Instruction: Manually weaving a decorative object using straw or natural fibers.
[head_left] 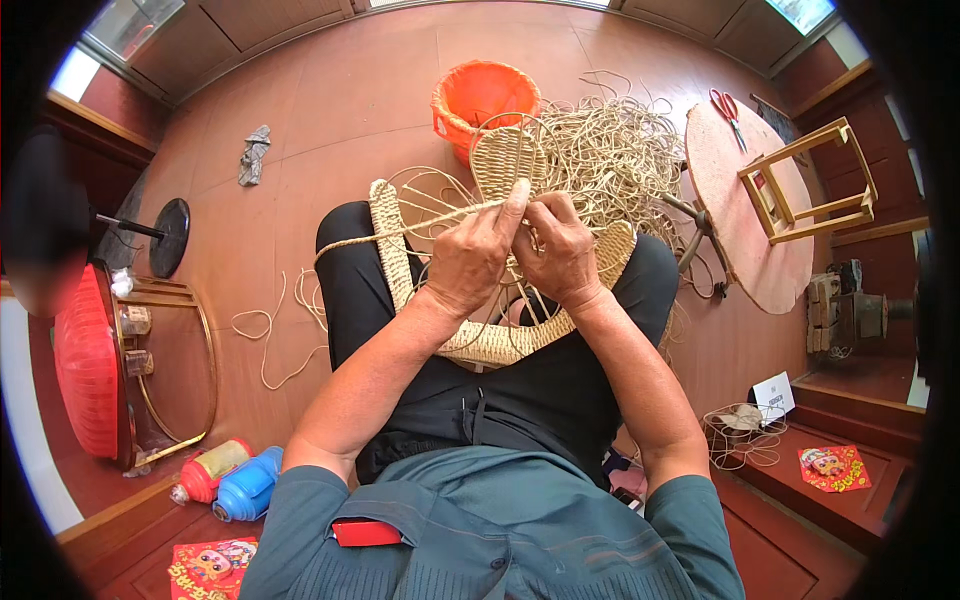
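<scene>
A U-shaped woven frame (392,265) of pale straw-coloured cord rests across my lap. An oval woven panel (503,158) stands at its far side, with loose strands looping round it. My left hand (466,260) is closed on a twisted straw cord (372,238), which stretches away to the left over my knee. Close beside it, my right hand (562,252) has its fingers bent in a pinch at the cord, just below the oval panel. The pinched bit is mostly hidden by the fingers. Thin spokes of cord spread inside the frame beneath both hands.
Beyond my knees are an orange bucket (486,92) and a big heap of loose cord (625,150). At right, a round board (715,190) carries red-handled scissors (731,115) and a small wooden frame (782,205). Blue (249,486) and red bottles (211,468) lie lower left.
</scene>
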